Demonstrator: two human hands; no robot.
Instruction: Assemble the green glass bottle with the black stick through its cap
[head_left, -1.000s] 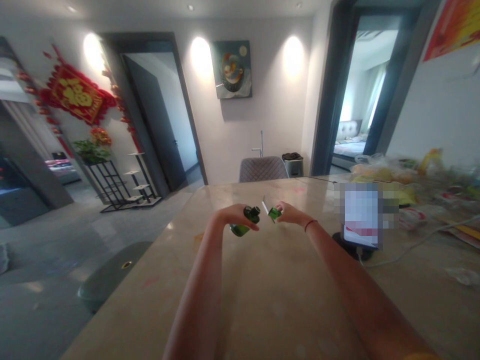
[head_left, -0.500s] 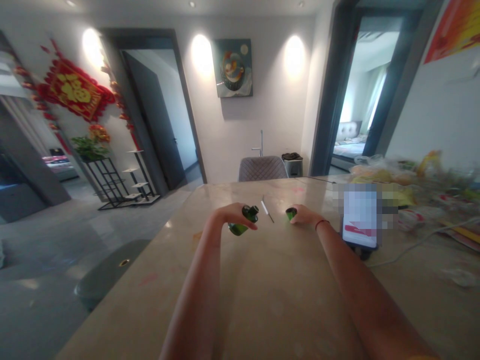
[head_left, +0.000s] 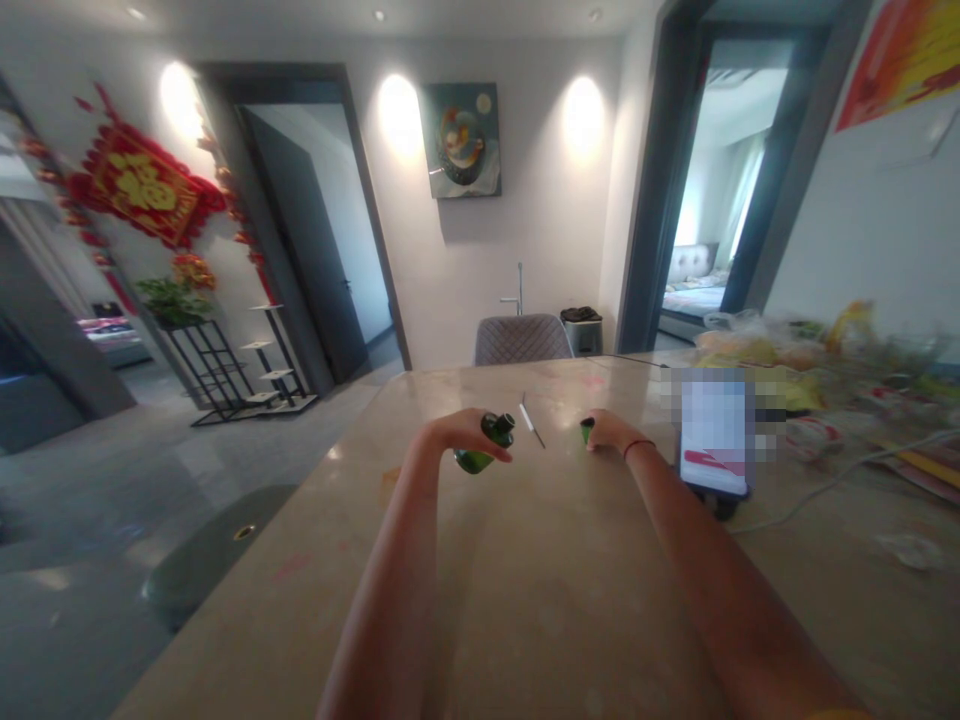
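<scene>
My left hand is wrapped round a dark green bottle, which tilts to the right with its uncapped neck facing up and right. Across from it, my right hand closes on a small green cap, its dark hollow end showing. The cap is apart from the bottle, near the tabletop; whether it touches the surface I cannot tell. Between the two hands a thin white pen-like stick with dark ends lies on the table.
A phone with a lit screen stands on a holder right of my right arm, a white cable running beside it. Plastic bags and clutter fill the table's right side. A grey chair stands beyond the far edge, a green stool at left.
My right hand has turned slightly with the cap, so less of the cap shows. My left hand and the bottle hold nearly the same pose. The whole view has shifted a little.
</scene>
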